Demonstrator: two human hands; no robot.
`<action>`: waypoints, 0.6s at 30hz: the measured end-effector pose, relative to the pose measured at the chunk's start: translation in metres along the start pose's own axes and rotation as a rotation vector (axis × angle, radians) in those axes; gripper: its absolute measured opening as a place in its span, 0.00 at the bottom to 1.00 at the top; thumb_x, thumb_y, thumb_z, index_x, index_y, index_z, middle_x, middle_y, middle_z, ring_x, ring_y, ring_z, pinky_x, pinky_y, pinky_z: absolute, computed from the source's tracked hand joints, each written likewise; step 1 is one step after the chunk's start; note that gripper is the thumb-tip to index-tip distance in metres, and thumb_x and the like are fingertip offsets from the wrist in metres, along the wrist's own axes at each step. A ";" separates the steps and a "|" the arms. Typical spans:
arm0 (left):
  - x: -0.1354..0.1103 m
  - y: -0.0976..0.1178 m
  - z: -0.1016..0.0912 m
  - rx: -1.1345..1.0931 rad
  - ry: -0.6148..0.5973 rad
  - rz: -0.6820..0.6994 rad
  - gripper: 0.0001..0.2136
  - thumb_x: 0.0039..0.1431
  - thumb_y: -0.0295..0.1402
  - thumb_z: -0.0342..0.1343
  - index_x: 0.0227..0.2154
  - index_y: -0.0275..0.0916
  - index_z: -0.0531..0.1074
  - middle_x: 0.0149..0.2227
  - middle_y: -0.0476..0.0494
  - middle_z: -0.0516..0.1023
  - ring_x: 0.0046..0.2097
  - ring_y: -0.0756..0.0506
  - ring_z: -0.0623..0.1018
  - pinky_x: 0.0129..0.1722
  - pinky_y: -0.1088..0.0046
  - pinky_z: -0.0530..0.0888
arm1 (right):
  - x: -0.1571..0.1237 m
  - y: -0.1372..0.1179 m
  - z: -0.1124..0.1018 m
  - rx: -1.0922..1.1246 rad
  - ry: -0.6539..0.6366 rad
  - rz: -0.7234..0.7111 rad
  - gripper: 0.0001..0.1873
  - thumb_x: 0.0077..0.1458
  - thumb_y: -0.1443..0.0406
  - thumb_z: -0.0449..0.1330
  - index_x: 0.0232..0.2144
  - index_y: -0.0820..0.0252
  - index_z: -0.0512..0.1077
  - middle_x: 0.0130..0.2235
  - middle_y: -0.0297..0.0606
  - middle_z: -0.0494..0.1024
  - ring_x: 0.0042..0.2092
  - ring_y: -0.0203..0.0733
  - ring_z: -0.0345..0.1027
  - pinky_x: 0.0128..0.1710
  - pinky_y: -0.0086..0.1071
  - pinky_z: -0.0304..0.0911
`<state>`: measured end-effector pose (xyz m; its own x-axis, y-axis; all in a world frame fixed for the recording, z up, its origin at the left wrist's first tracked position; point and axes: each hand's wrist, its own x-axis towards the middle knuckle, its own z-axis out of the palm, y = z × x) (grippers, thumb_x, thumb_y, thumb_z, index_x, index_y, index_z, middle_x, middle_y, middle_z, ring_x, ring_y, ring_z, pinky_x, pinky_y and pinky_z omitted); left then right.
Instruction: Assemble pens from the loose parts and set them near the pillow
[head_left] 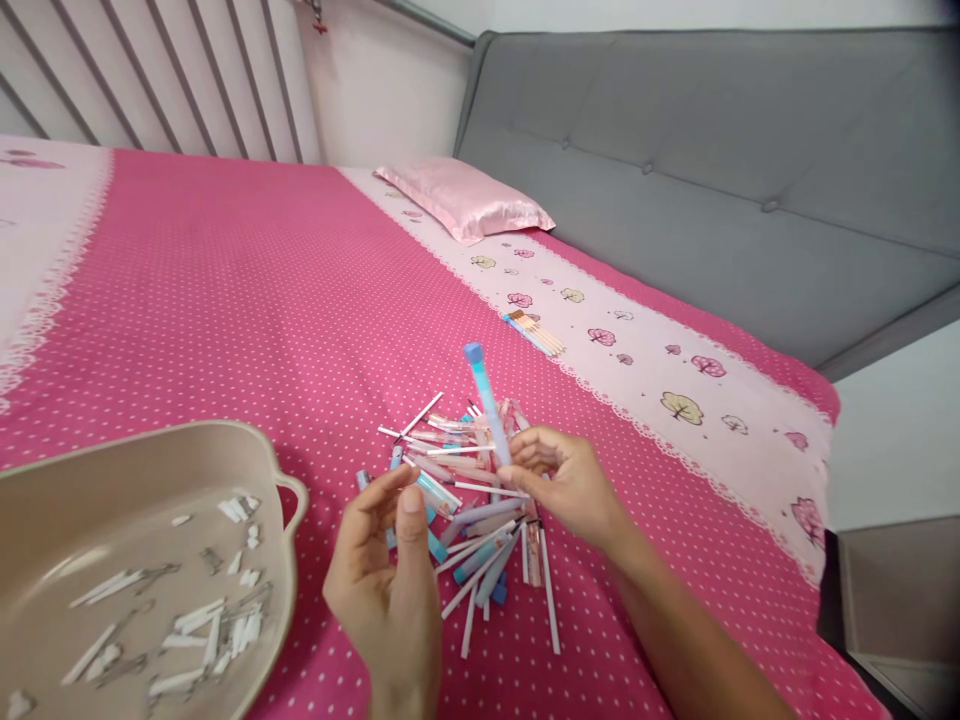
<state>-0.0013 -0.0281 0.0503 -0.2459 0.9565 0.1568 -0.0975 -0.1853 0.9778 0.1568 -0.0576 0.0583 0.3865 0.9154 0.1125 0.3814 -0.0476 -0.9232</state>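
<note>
Fingers (pixel 525 455) of right hand (pixel 566 485) pinch a blue-capped tube (pixel 487 400) upright; left hand (pixel 390 580) half-curled, holding nothing I can see. Bed (pixel 225 300) under everything, beige tray (pixel 289 500) w/ white bits at left, loose pile (pixel 480 510) beneath hands. Risk: thin tube, light pinch, so it could slip back into pile & get lost.

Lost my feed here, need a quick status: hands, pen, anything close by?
Right hand pinching blue-capped pen upright. Left hand open beside it, holding nothing. Pen pile underneath on bedspread; beige tray at left.
</note>
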 end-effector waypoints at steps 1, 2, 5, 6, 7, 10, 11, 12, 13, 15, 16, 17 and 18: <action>-0.001 -0.003 0.000 0.021 -0.022 0.000 0.10 0.54 0.38 0.59 0.36 0.38 0.76 0.34 0.47 0.79 0.33 0.50 0.77 0.33 0.78 0.72 | 0.004 0.001 -0.005 -0.015 0.056 0.000 0.11 0.44 0.60 0.67 0.28 0.62 0.72 0.26 0.36 0.77 0.27 0.37 0.71 0.27 0.30 0.66; -0.002 -0.006 -0.001 0.036 -0.043 0.000 0.10 0.53 0.38 0.59 0.36 0.39 0.76 0.33 0.48 0.78 0.32 0.51 0.76 0.32 0.78 0.72 | 0.009 0.003 -0.011 -0.033 0.115 -0.003 0.12 0.43 0.60 0.67 0.28 0.62 0.72 0.26 0.37 0.78 0.28 0.38 0.72 0.28 0.30 0.67; -0.003 -0.012 -0.002 0.053 -0.090 0.010 0.10 0.53 0.37 0.59 0.36 0.39 0.75 0.32 0.47 0.77 0.32 0.51 0.74 0.32 0.78 0.71 | 0.030 0.014 -0.032 -0.129 0.276 0.012 0.15 0.42 0.57 0.66 0.28 0.62 0.73 0.27 0.39 0.79 0.29 0.41 0.73 0.31 0.33 0.68; -0.004 -0.013 -0.002 0.052 -0.098 0.015 0.10 0.53 0.37 0.59 0.36 0.38 0.75 0.32 0.47 0.77 0.32 0.50 0.74 0.32 0.78 0.71 | 0.038 0.020 -0.039 -0.194 0.330 0.037 0.16 0.42 0.57 0.65 0.30 0.62 0.73 0.28 0.39 0.79 0.30 0.41 0.73 0.32 0.34 0.68; -0.004 -0.014 -0.002 0.050 -0.103 0.017 0.10 0.53 0.37 0.59 0.36 0.38 0.75 0.33 0.47 0.77 0.33 0.50 0.74 0.33 0.77 0.71 | 0.047 0.027 -0.046 -0.273 0.381 0.076 0.16 0.43 0.56 0.64 0.32 0.62 0.74 0.29 0.40 0.80 0.31 0.42 0.74 0.33 0.33 0.68; -0.003 -0.014 -0.002 0.049 -0.118 0.001 0.10 0.53 0.38 0.59 0.36 0.38 0.75 0.33 0.46 0.77 0.33 0.49 0.75 0.33 0.77 0.71 | 0.075 0.047 -0.064 -0.390 0.436 0.149 0.15 0.42 0.59 0.64 0.33 0.63 0.76 0.30 0.41 0.80 0.33 0.44 0.74 0.37 0.34 0.66; -0.003 -0.015 -0.002 0.049 -0.126 -0.004 0.10 0.53 0.38 0.59 0.36 0.38 0.75 0.33 0.46 0.76 0.34 0.49 0.75 0.34 0.77 0.71 | 0.084 0.053 -0.068 -0.431 0.451 0.178 0.15 0.41 0.60 0.64 0.33 0.62 0.77 0.30 0.41 0.80 0.34 0.45 0.74 0.38 0.34 0.66; -0.003 -0.015 -0.002 0.050 -0.132 -0.008 0.10 0.53 0.38 0.59 0.36 0.38 0.75 0.33 0.46 0.76 0.34 0.49 0.75 0.34 0.76 0.71 | 0.093 0.058 -0.071 -0.470 0.461 0.208 0.14 0.41 0.60 0.64 0.32 0.62 0.77 0.30 0.41 0.80 0.35 0.45 0.74 0.39 0.35 0.65; -0.003 -0.015 -0.002 0.050 -0.134 -0.008 0.10 0.53 0.38 0.59 0.35 0.38 0.75 0.33 0.46 0.76 0.34 0.49 0.75 0.35 0.76 0.71 | 0.101 0.062 -0.074 -0.506 0.466 0.234 0.14 0.41 0.61 0.64 0.33 0.61 0.78 0.31 0.41 0.81 0.36 0.46 0.74 0.39 0.35 0.65; -0.002 -0.015 -0.002 0.048 -0.130 -0.003 0.10 0.53 0.38 0.59 0.35 0.38 0.75 0.33 0.46 0.76 0.34 0.49 0.74 0.35 0.76 0.71 | 0.116 0.068 -0.076 -0.565 0.467 0.281 0.13 0.42 0.61 0.64 0.33 0.59 0.78 0.34 0.41 0.81 0.38 0.46 0.74 0.39 0.34 0.64; -0.002 -0.015 -0.002 0.048 -0.127 -0.004 0.10 0.53 0.38 0.59 0.35 0.38 0.75 0.33 0.46 0.76 0.34 0.49 0.74 0.34 0.76 0.70 | 0.123 0.070 -0.075 -0.590 0.464 0.303 0.13 0.42 0.61 0.64 0.33 0.58 0.78 0.35 0.41 0.81 0.39 0.46 0.74 0.39 0.33 0.64; -0.002 -0.016 -0.002 0.049 -0.124 -0.005 0.10 0.53 0.39 0.59 0.35 0.38 0.75 0.33 0.46 0.76 0.33 0.49 0.74 0.33 0.75 0.70 | 0.129 0.072 -0.074 -0.612 0.461 0.326 0.12 0.42 0.61 0.64 0.33 0.57 0.78 0.36 0.40 0.81 0.39 0.46 0.74 0.38 0.33 0.64; -0.002 -0.016 -0.002 0.052 -0.123 -0.005 0.11 0.53 0.39 0.59 0.35 0.38 0.75 0.33 0.45 0.76 0.33 0.49 0.74 0.33 0.75 0.70 | 0.136 0.074 -0.072 -0.632 0.459 0.348 0.12 0.42 0.61 0.65 0.32 0.57 0.78 0.36 0.40 0.81 0.40 0.47 0.74 0.38 0.33 0.64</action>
<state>-0.0018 -0.0272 0.0343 -0.1254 0.9784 0.1642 -0.0479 -0.1713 0.9841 0.2979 0.0343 0.0321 0.8183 0.5611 0.1244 0.5219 -0.6349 -0.5697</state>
